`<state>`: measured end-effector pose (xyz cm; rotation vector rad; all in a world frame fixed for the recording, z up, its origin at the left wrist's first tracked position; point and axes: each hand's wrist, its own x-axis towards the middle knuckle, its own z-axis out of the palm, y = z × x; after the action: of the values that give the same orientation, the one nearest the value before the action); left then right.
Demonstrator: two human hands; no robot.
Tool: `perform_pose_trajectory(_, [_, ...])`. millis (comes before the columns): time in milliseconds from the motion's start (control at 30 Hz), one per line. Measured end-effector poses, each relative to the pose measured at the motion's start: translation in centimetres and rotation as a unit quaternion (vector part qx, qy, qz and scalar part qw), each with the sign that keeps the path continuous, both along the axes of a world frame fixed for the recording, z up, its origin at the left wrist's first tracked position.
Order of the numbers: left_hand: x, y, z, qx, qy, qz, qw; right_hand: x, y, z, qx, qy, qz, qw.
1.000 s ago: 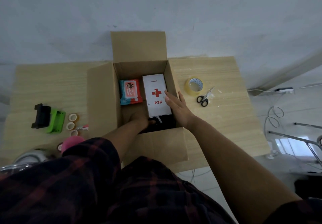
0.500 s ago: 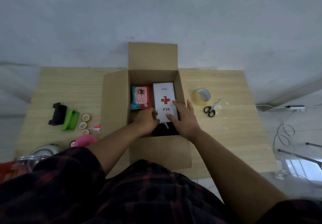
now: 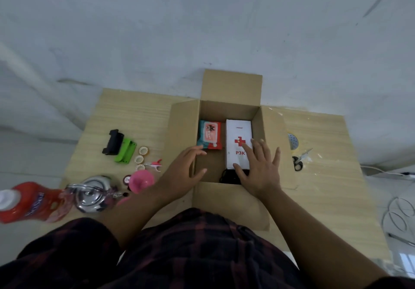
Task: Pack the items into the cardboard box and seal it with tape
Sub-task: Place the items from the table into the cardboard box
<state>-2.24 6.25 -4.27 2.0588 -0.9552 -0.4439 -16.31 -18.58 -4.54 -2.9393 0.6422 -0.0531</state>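
While our right hand [image 3: 261, 172] lies spread flat on the white P3K box [image 3: 238, 145], that carton sits inside the cardboard box [image 3: 229, 109] with its long axis running away from us, red cross facing up. Fingers are splayed, gripping nothing. Our left hand [image 3: 186, 169] is loose and empty too, hovering at the box's left wall, fingertips just short of the teal-and-red wipes pack [image 3: 210, 137], which lies just left of the P3K box, same way round. Something black [image 3: 229, 176] sits under the right hand's thumb; we can't tell what. Half a second ago the left hand was down in the box by the carton; now it's lifted out leftward. Right of the right hand: glossy tape roll [image 3: 292, 140] and scissors [image 3: 298, 161] on the woodgrain counter [image 3: 139, 118].
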Motion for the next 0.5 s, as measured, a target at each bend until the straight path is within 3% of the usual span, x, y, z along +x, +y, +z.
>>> perform_pose_trajectory(300, [0.2, 5.8, -0.3, 0.007, 0.048, 0.026, 0.998, 3.1, 7.9, 0.5, 0.114, 0.035, 0.165, 0.979])
perform_pose_trajectory(500, [1.9, 10.1, -0.5, 0.001, 0.011, 0.085, 0.996, 6.3, 12.3, 1.0, 0.091, -0.005, 0.241, 0.966])
